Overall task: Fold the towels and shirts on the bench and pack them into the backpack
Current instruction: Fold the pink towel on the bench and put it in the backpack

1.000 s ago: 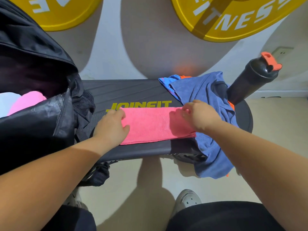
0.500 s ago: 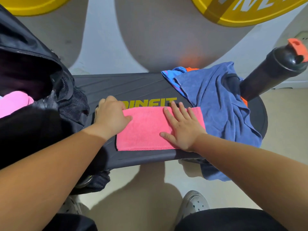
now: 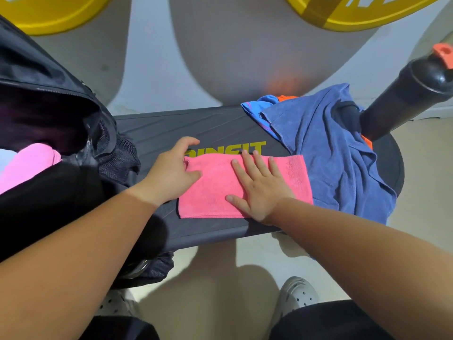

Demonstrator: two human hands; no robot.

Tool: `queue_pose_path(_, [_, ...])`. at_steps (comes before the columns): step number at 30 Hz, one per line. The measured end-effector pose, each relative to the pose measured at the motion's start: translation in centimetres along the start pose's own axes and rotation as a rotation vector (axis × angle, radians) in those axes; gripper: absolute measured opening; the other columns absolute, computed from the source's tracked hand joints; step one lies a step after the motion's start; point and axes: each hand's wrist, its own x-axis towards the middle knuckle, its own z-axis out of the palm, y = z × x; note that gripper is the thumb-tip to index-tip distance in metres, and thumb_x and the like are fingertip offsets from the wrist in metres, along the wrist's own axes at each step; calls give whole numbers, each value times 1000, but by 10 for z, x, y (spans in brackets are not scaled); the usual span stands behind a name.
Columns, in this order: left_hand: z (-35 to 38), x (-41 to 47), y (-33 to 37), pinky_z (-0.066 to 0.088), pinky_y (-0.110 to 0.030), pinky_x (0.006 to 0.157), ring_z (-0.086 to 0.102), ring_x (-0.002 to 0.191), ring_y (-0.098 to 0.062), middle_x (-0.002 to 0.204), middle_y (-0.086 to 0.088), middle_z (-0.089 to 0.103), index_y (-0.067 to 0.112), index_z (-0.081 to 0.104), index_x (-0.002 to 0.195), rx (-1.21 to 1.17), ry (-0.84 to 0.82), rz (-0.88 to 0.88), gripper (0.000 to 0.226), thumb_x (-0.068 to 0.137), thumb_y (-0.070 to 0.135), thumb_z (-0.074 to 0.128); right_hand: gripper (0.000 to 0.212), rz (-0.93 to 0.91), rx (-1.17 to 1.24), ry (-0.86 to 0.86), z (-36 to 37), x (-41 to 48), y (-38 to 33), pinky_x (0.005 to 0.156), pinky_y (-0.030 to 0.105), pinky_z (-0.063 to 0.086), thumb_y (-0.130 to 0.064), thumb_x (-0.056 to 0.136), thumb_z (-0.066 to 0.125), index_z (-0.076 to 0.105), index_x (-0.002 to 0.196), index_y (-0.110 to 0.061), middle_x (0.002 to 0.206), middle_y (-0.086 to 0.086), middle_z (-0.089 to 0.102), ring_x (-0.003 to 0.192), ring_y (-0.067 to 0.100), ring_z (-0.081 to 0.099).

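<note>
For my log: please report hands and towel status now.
Right hand flat on pink towel. Left hand at its left edge, grip unclear. Blue shirt crumpled beside.

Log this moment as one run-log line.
step: fold towel | left hand: holds towel's left edge | right hand: flat on towel | shirt: crumpled on bench | backpack: open

A gym, seen from where I stand: two yellow weight plates (image 3: pixel 355 13) sit against the pale wall (image 3: pixel 152 57) ahead of me, above a black bench (image 3: pixel 196 123) that carries a brand name in yellow letters. A black shaker bottle (image 3: pixel 404 94) with an orange cap stands at its right end, beside sports shirts (image 3: pixel 331 148), a pink towel (image 3: pixel 213 187) and my open backpack (image 3: pixel 49 69).
</note>
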Motion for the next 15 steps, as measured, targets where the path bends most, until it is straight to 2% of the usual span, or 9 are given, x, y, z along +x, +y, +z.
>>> queue_pose_path(3, [2,-11,-1,37,-29,66,48,64,-9,72,14,58,37,47,132,28,-21,118,59,83,11,68,94,70,39,-20,0,3,-9,121,60,-4,-79,86,0,-10,159,-21,166,11,-19,152,33,-17])
queue_pose_path(4, [3,-14,-1,35,-27,66,46,65,-10,71,19,57,35,50,131,27,-23,152,56,85,8,66,93,106,67,-18,0,4,-14,120,60,-5,-79,87,1,-10,159,-21,166,10,-19,152,33,-18])
queue_pose_path(6, [5,-17,-5,37,-21,77,44,80,-8,92,26,61,30,57,128,28,-37,208,50,88,2,62,91,175,96,0,3,6,-22,120,60,-7,-79,89,3,-10,159,-21,166,9,-19,152,32,-19])
queue_pose_path(8, [7,-16,-12,39,-21,93,52,92,-2,110,16,64,31,66,118,53,-41,237,43,89,0,59,90,210,95,31,7,5,-27,120,61,-6,-77,90,5,-8,159,-21,166,8,-16,152,32,-17])
queue_pose_path(9, [7,-16,-16,40,-21,93,54,95,-4,109,7,64,31,70,110,60,-45,233,39,90,-1,59,90,215,94,46,8,3,-28,120,60,-5,-77,91,5,-7,159,-20,167,8,-15,153,31,-16])
queue_pose_path(11, [7,-16,-19,37,-17,84,51,86,1,96,5,60,30,75,97,87,-48,203,37,90,-2,57,90,215,96,63,9,2,-27,121,60,-5,-77,91,6,-6,160,-20,167,7,-14,153,31,-15])
queue_pose_path(13, [6,-18,-19,35,-16,80,51,81,1,88,10,57,26,77,96,101,-42,189,37,89,-4,57,90,214,103,68,9,1,-27,121,59,-4,-77,91,6,-5,160,-21,167,7,-13,153,30,-14])
queue_pose_path(15, [5,-20,-20,42,-24,86,52,82,-6,93,7,62,25,77,101,116,-27,160,37,87,-4,59,90,219,104,73,10,1,-28,121,60,-4,-77,91,5,-4,160,-21,167,6,-13,153,30,-14])
